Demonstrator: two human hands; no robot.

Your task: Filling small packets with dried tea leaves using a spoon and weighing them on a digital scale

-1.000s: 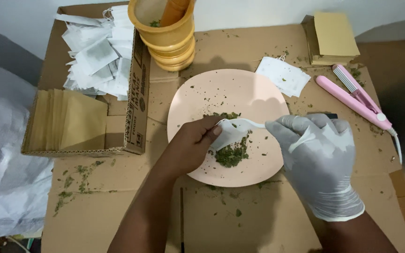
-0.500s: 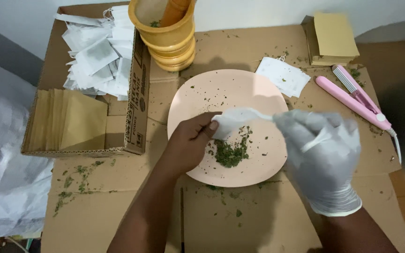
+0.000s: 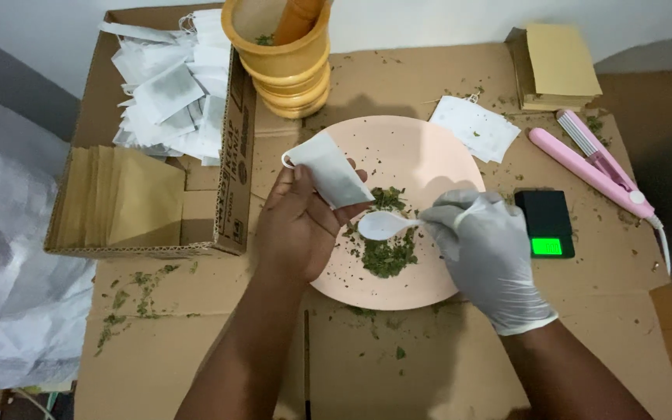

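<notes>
Your bare left hand (image 3: 301,225) grips a small white filter bag (image 3: 327,176) over the pink plate (image 3: 421,152), while your gloved right hand (image 3: 485,253) pinches a white plastic spoon (image 3: 386,225) just above the heap of chopped green herb (image 3: 386,253) on that plate. On the cardboard-covered surface (image 3: 445,358), a wooden mortar (image 3: 285,58) holds a pestle (image 3: 299,19) and herb scraps. The open cardboard box (image 3: 223,202) carries white bags (image 3: 169,93) and brown envelopes (image 3: 130,198).
</notes>
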